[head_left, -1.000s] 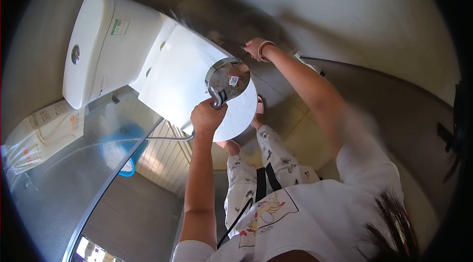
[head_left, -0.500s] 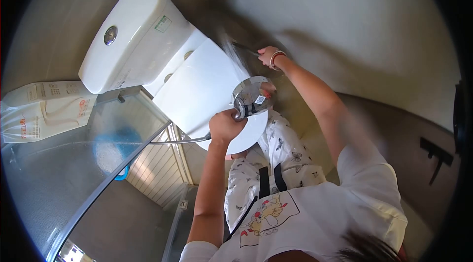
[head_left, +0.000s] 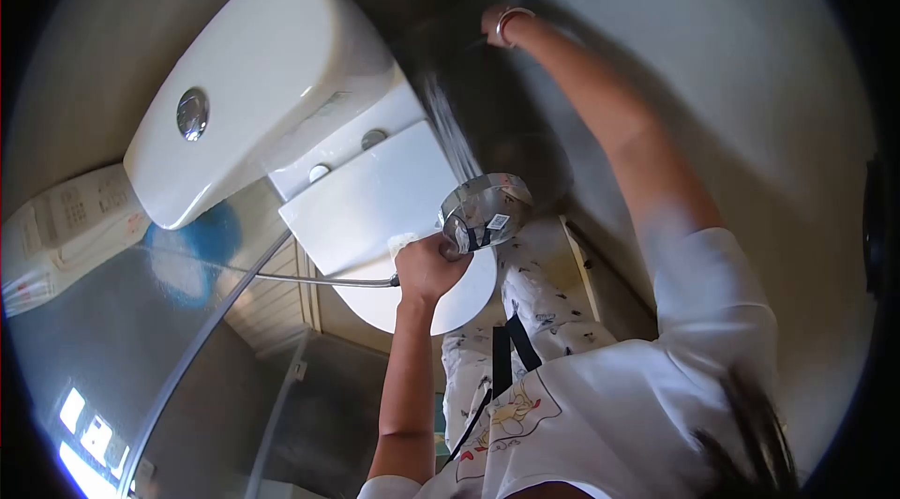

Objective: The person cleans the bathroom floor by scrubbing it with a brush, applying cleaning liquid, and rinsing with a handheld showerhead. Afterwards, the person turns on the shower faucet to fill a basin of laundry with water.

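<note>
My left hand (head_left: 431, 268) is wrapped round the handle of a shiny chrome shower head (head_left: 487, 214), whose hose (head_left: 328, 281) runs off to the left. Water streams from the head toward the dark area behind, beside the white toilet's closed lid (head_left: 375, 204). Farther up, my right hand (head_left: 498, 27), with bracelets at its wrist, is closed near the wall; a thin dark thing it grips is barely visible.
The toilet tank (head_left: 272, 77) with a round flush button (head_left: 192, 113) stands at the upper left. A pale package (head_left: 80, 222) lies beside it. A glass panel with a metal edge (head_left: 202, 340) crosses the lower left. A blue item (head_left: 192, 250) shows behind the glass.
My right hand has moved up and slightly left, farther from the shower head. My left hand still holds the shower head. The view has shifted, and the toilet tank appears larger.
</note>
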### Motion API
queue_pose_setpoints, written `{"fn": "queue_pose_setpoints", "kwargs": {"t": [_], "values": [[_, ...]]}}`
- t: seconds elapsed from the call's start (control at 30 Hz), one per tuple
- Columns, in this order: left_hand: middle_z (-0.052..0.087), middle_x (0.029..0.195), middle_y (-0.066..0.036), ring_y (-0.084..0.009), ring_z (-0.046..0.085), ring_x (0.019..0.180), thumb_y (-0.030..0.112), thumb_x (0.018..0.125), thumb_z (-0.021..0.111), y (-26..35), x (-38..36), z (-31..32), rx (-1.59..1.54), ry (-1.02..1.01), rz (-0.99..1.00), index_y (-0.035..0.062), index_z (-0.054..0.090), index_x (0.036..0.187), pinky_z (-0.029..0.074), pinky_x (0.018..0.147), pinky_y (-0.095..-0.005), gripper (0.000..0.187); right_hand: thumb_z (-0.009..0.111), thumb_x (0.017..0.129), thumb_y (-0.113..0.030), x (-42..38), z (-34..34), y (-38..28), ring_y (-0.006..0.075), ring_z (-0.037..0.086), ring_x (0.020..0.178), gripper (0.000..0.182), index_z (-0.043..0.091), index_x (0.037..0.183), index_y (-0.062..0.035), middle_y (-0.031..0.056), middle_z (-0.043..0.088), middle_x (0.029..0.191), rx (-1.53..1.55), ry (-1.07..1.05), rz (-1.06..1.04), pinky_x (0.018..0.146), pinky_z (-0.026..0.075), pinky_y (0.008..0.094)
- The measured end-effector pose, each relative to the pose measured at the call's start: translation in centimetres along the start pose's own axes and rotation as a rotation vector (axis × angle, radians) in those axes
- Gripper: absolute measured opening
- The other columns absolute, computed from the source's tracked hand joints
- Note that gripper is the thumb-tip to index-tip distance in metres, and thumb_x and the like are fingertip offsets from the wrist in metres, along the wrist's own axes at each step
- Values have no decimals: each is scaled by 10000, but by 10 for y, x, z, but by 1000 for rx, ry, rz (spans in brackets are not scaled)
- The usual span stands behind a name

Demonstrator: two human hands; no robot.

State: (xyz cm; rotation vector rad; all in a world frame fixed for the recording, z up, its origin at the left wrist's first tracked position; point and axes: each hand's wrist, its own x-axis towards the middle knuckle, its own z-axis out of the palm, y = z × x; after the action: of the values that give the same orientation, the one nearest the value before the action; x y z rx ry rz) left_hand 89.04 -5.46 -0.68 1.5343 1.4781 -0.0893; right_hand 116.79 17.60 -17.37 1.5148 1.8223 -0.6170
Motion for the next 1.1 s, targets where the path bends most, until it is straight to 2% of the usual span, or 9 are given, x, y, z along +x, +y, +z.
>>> {"fn": "queue_pose_setpoints", "kwargs": {"t": [0.3, 0.5, 0.6, 0.67, 0.7, 0.77, 0.83, 1.03, 1.1], "values": [[514, 478, -63, -240, 517, 458, 283, 514, 622, -11, -12, -12, -1, 30, -43, 64, 531, 516, 416, 463, -308, 236, 398, 755, -143, -47, -98, -12, 192, 324, 1071, 272, 521, 998, -146, 39, 413, 1114, -257, 537, 258, 851, 275, 412], [503, 465, -68, -252, 502, 442, 288, 512, 611, -22, -25, -9, -40, 98, -4, 61, 522, 501, 409, 448, -315, 244, 389, 758, -154, 12, -6, 17, 205, 376, 1053, 254, 528, 971, -150, 58, 449, 1092, -16, 593, 397, 861, 279, 402], [507, 476, -76, -259, 502, 452, 286, 511, 607, -26, -38, -11, -71, 45, -53, 69, 533, 518, 410, 454, -320, 229, 415, 735, -140, -9, 9, -11, 225, 482, 941, 220, 565, 895, -156, 70, 547, 935, -380, 307, 246, 810, 345, 385], [516, 494, -78, -262, 511, 474, 288, 510, 604, -23, -42, -17, -86, 36, -61, 79, 545, 537, 414, 468, -326, 219, 499, 711, -191, -37, 36, -52, 187, 564, 682, 152, 570, 771, -70, 56, 587, 716, 390, 283, -60, 593, 448, 317], [521, 505, -78, -264, 515, 488, 290, 509, 603, -21, -46, -19, -81, 36, -50, 86, 550, 548, 416, 476, -329, 215, 505, 744, -266, -68, 38, -87, 141, 547, 600, 217, 551, 701, -58, 42, 564, 631, 1235, -45, -47, 519, 436, 255], [531, 525, -80, -266, 523, 512, 295, 507, 602, -20, -57, -24, -75, 30, -36, 96, 559, 565, 420, 492, -334, 212, 522, 745, -307, -106, 49, -137, 127, 525, 580, 228, 529, 718, -80, 13, 531, 625, 1975, -541, -71, 548, 432, 254], [539, 545, -82, -268, 528, 534, 299, 505, 602, -19, -70, -26, -72, 17, -24, 103, 565, 579, 423, 507, -338, 213, 511, 755, -285, -135, 50, -187, 145, 526, 648, 204, 526, 766, -82, 31, 537, 694, 2306, -493, -225, 612, 430, 271], [534, 545, -111, -284, 528, 538, 313, 507, 632, -19, -130, -21, -56, 373, -50, 61, 540, 573, 424, 518, -346, 276, 510, 751, -234, -221, 27, -232, 223, 427, 988, 313, 455, 1030, -103, 106, 438, 1051, 2473, -338, -216, 809, 370, 336], [529, 542, -121, -291, 525, 539, 312, 510, 638, -17, -157, -18, -137, 524, -92, 50, 533, 566, 423, 522, -345, 289, 530, 694, -160, -254, 49, -228, 255, 320, 1088, 500, 349, 1158, -119, 122, 347, 1166, 1691, 36, -843, 887, 282, 344]]}}
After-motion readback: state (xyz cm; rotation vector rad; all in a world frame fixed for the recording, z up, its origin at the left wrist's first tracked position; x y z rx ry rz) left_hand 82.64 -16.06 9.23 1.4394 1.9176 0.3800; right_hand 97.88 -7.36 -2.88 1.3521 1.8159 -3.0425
